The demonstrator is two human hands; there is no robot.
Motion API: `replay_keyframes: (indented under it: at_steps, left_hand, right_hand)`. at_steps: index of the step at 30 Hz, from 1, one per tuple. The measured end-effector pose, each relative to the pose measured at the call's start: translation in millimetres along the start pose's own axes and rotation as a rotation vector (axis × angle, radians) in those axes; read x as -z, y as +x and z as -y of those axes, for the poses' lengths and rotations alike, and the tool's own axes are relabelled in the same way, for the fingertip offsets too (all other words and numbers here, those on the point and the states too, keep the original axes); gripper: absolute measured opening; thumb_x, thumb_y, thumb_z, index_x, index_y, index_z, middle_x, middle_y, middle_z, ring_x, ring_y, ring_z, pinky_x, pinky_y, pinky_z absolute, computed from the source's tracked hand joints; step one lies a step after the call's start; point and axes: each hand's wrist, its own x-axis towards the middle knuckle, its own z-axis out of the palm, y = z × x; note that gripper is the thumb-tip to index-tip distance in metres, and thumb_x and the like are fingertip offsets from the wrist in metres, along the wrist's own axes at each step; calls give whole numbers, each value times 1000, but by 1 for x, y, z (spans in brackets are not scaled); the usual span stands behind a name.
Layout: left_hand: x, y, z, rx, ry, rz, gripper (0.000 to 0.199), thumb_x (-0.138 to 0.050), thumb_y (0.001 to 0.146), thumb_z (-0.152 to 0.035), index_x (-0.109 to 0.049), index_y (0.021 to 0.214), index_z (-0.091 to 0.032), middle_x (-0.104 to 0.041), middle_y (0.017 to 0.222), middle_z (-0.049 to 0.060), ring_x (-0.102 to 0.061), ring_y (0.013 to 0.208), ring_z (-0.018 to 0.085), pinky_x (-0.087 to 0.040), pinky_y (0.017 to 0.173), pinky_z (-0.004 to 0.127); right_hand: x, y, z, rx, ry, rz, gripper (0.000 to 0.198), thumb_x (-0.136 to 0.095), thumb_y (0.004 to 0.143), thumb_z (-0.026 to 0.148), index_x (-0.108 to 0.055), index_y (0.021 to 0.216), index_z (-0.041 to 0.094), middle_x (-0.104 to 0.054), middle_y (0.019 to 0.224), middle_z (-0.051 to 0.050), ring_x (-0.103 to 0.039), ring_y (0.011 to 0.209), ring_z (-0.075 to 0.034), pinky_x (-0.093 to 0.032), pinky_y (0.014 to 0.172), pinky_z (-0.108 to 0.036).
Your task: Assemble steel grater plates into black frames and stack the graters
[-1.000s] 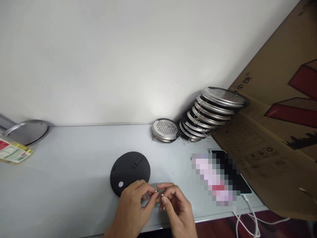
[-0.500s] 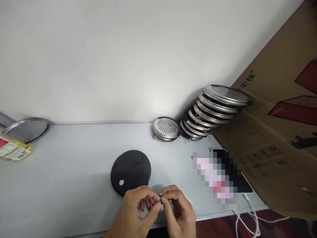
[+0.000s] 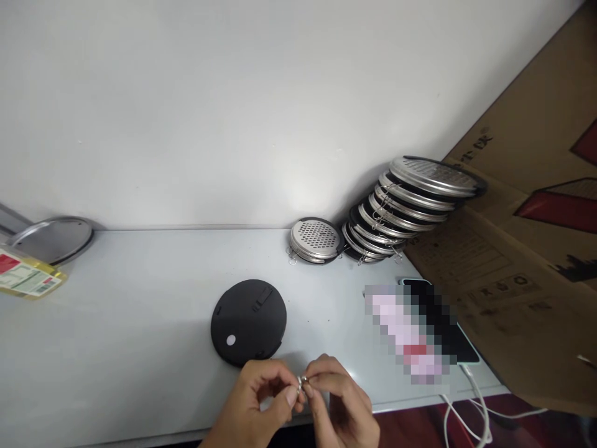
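Observation:
Close to the table's front edge, my left hand (image 3: 263,401) and my right hand (image 3: 338,401) meet fingertip to fingertip. Both pinch small shiny metal pieces (image 3: 301,382) between thumb and forefinger. The pieces are too small to name; whether they are one part or two I cannot tell. Just beyond my left hand lies a round black disc (image 3: 247,323), flat on the table, with a white round spot and a slotted, raised detail on its face.
A leaning stack of round metal-and-black discs with wire clips (image 3: 405,208) stands at back right, beside a short pile topped by a perforated disc (image 3: 317,239). A cardboard box (image 3: 513,261), a phone (image 3: 459,339) with white cables, a round lid (image 3: 56,239) and a yellow packet (image 3: 35,274) flank the table.
Both hands have shifted slightly down and toward the right in view, still pinching the small metal pieces. The whole scene has moved a little as the camera turned.

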Motion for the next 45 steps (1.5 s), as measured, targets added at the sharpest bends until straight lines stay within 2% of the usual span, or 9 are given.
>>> replay_keyframes:
  at_steps: [6, 9, 12, 16, 24, 31, 36, 39, 45]
  left_hand:
    - [9, 4, -18, -425, 377, -18, 15, -52, 83, -12, -59, 72, -20, -61, 63, -1, -55, 57, 10, -43, 56, 19]
    - [13, 7, -19, -535, 459, 2, 16, -50, 78, -5, -56, 76, -20, -59, 65, -2, -55, 59, 9, -43, 57, 17]
    - [12, 7, -15, -538, 442, 20, 17, -49, 77, -4, -52, 78, -21, -58, 66, -2, -54, 58, 9, -43, 57, 17]
    - [8, 6, -12, -513, 408, 23, 15, -47, 78, -7, -50, 78, -22, -57, 66, -3, -53, 58, 9, -43, 57, 16]
    - [4, 9, -9, -521, 355, -28, 14, -46, 82, -10, -47, 76, -22, -57, 63, -4, -51, 56, 8, -41, 56, 16]
    - [1, 9, -17, -417, 235, 13, 15, -48, 86, -17, -50, 72, -20, -58, 61, -3, -52, 54, 7, -43, 56, 15]
    - [3, 7, -17, -344, 197, 39, 17, -51, 85, -19, -50, 68, -19, -61, 60, -2, -54, 55, 8, -43, 56, 16]
    - [7, 6, -13, -378, 216, 24, 16, -50, 85, -19, -50, 68, -19, -60, 60, -2, -53, 54, 8, -42, 54, 16]
    - [12, 6, -14, -478, 350, 25, 13, -51, 84, -12, -53, 75, -20, -60, 63, -3, -55, 57, 8, -44, 57, 15]
  right_hand:
    - [20, 18, 9, -330, 161, 227, 9, -62, 91, 17, -68, 90, 23, -63, 75, -2, -59, 68, -14, -47, 61, -25]
    - [26, 25, 12, -463, 253, 313, 8, -65, 90, 22, -73, 88, 21, -62, 74, -2, -56, 63, -12, -44, 58, -23]
    - [27, 29, 13, -522, 333, 339, 9, -67, 90, 23, -75, 87, 20, -64, 75, -3, -56, 63, -11, -43, 57, -22]
    - [25, 28, 11, -531, 428, 329, 9, -67, 90, 21, -76, 87, 21, -65, 77, -4, -58, 63, -11, -45, 56, -21]
    - [20, 20, 5, -578, 561, 247, 9, -67, 91, 21, -76, 90, 21, -62, 78, -2, -60, 63, -9, -49, 59, -21]
    - [19, 19, 5, -593, 618, 252, 9, -68, 90, 21, -76, 89, 22, -63, 80, -2, -61, 64, -9, -49, 60, -22]
    - [22, 18, 4, -566, 586, 307, 9, -68, 90, 21, -77, 89, 22, -64, 80, -3, -62, 63, -10, -50, 59, -23]
    - [21, 20, 4, -560, 546, 322, 9, -68, 90, 20, -77, 89, 20, -64, 80, -4, -61, 61, -10, -50, 56, -23]
    - [18, 22, 4, -640, 603, 313, 7, -69, 89, 22, -76, 88, 20, -63, 79, -2, -60, 60, -8, -52, 55, -21]
